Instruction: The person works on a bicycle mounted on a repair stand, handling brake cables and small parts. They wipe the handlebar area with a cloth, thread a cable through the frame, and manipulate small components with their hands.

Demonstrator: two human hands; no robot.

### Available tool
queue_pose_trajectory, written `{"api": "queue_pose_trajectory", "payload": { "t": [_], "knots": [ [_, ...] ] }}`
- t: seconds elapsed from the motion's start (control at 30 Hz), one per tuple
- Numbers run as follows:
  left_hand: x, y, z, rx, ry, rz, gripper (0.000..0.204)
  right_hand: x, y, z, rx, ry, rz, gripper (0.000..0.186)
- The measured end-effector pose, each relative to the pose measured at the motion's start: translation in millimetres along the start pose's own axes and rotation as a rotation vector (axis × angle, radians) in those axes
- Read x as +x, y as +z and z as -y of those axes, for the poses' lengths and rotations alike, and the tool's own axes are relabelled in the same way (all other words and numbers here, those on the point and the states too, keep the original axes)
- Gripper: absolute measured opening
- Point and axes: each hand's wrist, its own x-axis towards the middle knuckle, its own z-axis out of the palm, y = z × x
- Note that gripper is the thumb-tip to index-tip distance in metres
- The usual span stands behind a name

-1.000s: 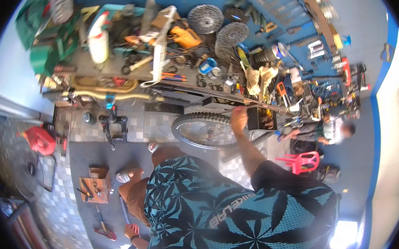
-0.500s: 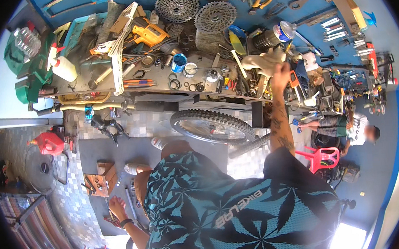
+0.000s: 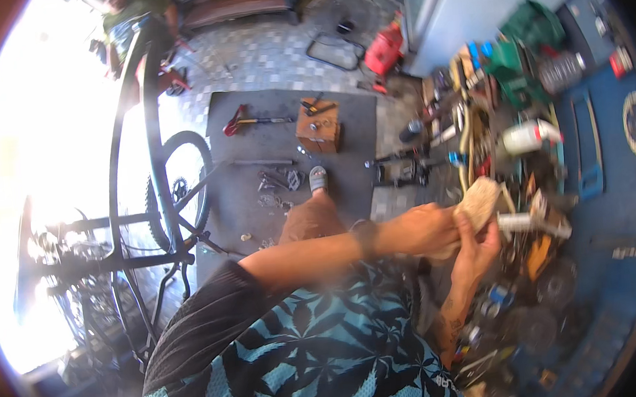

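Observation:
A beige cloth rag (image 3: 480,200) is bunched up between my two hands, in front of my body and beside the workbench edge. My left hand (image 3: 425,229), with a dark band on its wrist, closes around the rag from the left. My right hand (image 3: 481,249) pinches it from the right, with the thumb pressed on the cloth and the tattooed forearm coming up from below. The rag's lower part is partly hidden by my fingers.
The cluttered workbench (image 3: 507,218) runs along the right, with a white spray bottle (image 3: 527,136) and a green vise (image 3: 513,74). A bicycle frame (image 3: 153,143) stands at left. Ahead, a wooden block (image 3: 319,133) with tools on it sits on the dark mat (image 3: 255,140); a red jerrycan (image 3: 384,51) lies beyond.
My right hand has brought the rag away from the workbench, and my left hand has come up and taken hold of it too. The view has turned to the left.

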Motion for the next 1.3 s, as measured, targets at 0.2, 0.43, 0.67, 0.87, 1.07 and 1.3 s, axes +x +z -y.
{"api": "queue_pose_trajectory", "payload": {
  "t": [0.2,0.43,0.67,0.87,1.07,1.3],
  "knots": [
    [-128,-92,118,-0.19,-0.25,-0.423,0.038,54,111,-56,-0.141,0.305,0.567,0.04],
    [-273,-206,210,-0.015,-0.955,-1.135,0.038,128,370,-87,-0.202,-0.026,1.062,0.03],
    [-254,-300,255,0.499,-1.013,-1.236,0.053,160,627,-113,-0.42,-0.599,0.973,0.047],
    [-231,-299,300,0.016,-0.954,-1.338,0.049,160,664,-97,-0.37,-0.058,1.331,0.038],
    [-209,-273,246,-0.398,-0.818,-1.527,0.029,132,625,-36,-0.151,-0.074,1.376,0.042],
    [-147,-321,176,-0.116,-0.698,-1.728,0.029,143,606,15,-0.09,-0.159,1.683,0.022]
  ]
}}
